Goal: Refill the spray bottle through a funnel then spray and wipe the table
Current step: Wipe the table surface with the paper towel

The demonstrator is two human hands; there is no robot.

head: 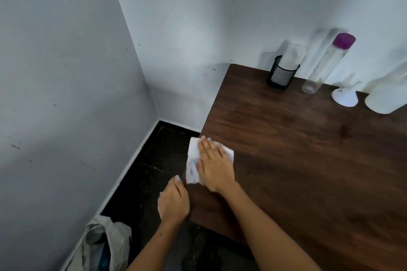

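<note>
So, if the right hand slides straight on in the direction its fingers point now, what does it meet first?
The right hand, flat on the white paper towel, points toward the left edge of the dark wooden table. It would probably pass that edge over the dark floor, then meet the grey wall.

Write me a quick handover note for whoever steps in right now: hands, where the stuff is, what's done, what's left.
Right hand: flat, fingers straight, pressing the white cloth on the table's left edge.
Left hand: at the table's near-left edge, fingers curled; whether it grips the edge is unclear.
Funnel sits upside down at the back right, beside a white bottle cut off by the frame; its top is out of view.
Done: wiping is under way, funnel set aside.
Left: wipe the rest of the table.
</note>
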